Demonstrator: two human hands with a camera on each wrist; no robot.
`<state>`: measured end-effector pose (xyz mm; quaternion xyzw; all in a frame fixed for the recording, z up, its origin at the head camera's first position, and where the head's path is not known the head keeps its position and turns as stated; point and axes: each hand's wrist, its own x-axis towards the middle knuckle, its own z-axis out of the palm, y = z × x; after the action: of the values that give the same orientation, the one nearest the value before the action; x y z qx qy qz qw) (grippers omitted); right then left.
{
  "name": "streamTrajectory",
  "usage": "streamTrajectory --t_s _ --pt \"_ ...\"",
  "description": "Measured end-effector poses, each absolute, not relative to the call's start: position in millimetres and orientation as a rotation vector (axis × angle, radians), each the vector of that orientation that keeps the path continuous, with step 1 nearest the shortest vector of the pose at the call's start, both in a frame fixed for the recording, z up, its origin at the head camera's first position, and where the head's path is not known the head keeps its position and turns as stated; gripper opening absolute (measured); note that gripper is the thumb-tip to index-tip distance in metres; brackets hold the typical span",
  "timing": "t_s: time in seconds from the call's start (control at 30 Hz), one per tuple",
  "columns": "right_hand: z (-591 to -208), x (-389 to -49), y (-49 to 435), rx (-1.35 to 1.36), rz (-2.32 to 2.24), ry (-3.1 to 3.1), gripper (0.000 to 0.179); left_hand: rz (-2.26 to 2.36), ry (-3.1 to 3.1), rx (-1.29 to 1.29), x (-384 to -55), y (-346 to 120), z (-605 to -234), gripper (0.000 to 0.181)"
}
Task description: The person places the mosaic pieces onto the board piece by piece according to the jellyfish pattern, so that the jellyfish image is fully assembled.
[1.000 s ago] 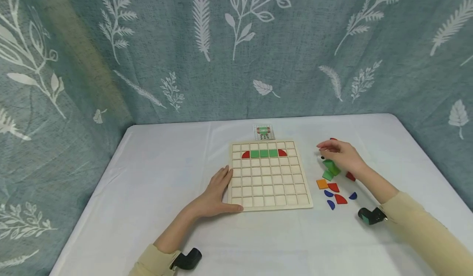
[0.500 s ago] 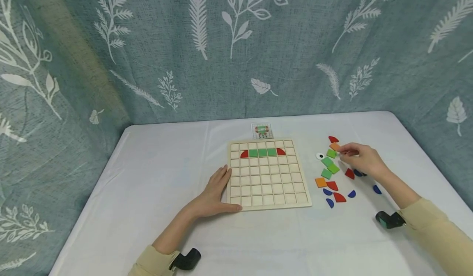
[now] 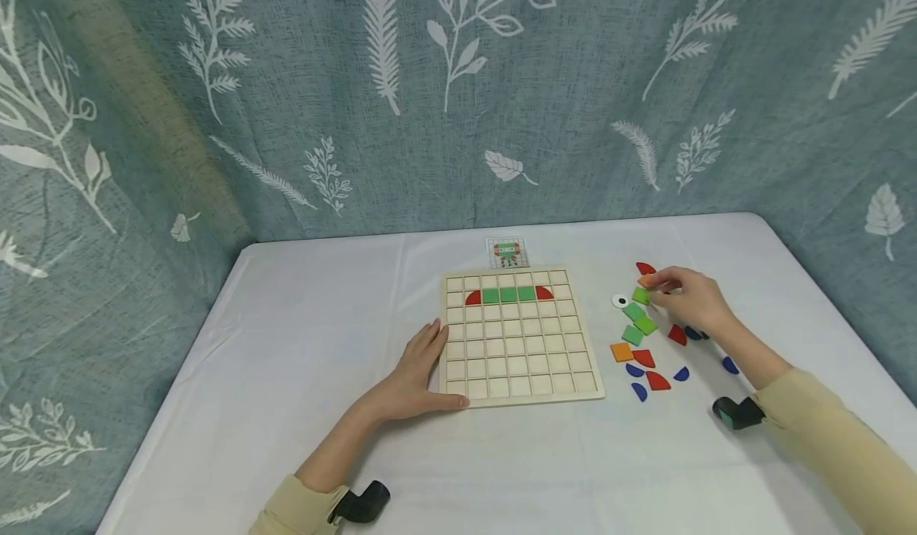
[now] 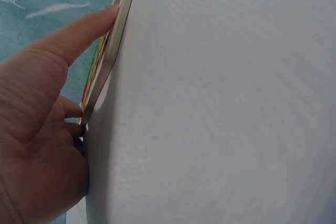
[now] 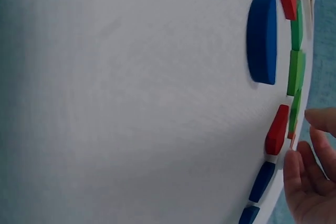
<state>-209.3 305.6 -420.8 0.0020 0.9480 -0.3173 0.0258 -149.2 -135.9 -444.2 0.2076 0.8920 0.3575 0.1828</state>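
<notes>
My left hand (image 3: 415,376) rests spread at the left edge and lower left corner of a wooden grid board (image 3: 523,367). In the left wrist view its thumb lies along the rim of the board (image 4: 107,51). One row of the board holds green squares (image 3: 508,294) between red quarter-circle pieces (image 3: 544,293). My right hand (image 3: 693,300) is over the loose pieces, fingertips at an orange square (image 3: 645,281). In the right wrist view a gap shows between the thumb and fingers of the right hand (image 5: 315,161), beside green blocks (image 5: 296,72).
Green squares (image 3: 634,311), a white eye disc (image 3: 620,302), red quarter-circles (image 3: 657,380), another orange square (image 3: 622,352) and blue half-circles (image 3: 639,392) lie right of the board. A small pattern card (image 3: 508,252) sits behind it. A patterned curtain (image 3: 401,169) hangs beyond the white table (image 3: 301,320).
My right hand drew back rightward from over the pieces, uncovering several, then shifted slightly left to the orange square. My left hand has stayed on the board.
</notes>
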Motion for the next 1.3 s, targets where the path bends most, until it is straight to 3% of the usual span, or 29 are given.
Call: streamTrajectory --t_s 0.13,0.33,0.73,1.03,1.3 --pt "-421 -209 304 -0.019 -1.029 2.857 0.034 1.015 2.516 0.59 -149 -136 -443 0.115" --pt "-419 -189 297 -0.338 -1.149 2.627 0.027 1.011 2.514 0.576 -149 -136 -441 0.116" --pt "-424 -169 285 -0.674 -0.882 2.726 0.023 1.015 2.51 0.587 -150 -136 -444 0.114" --pt "-426 -180 273 -0.607 -0.946 2.756 0.022 1.0 2.509 0.589 -150 -135 -443 0.115" --pt "-426 -209 227 -0.577 -1.174 2.687 0.017 1.001 2.515 0.582 -149 -136 -443 0.115"
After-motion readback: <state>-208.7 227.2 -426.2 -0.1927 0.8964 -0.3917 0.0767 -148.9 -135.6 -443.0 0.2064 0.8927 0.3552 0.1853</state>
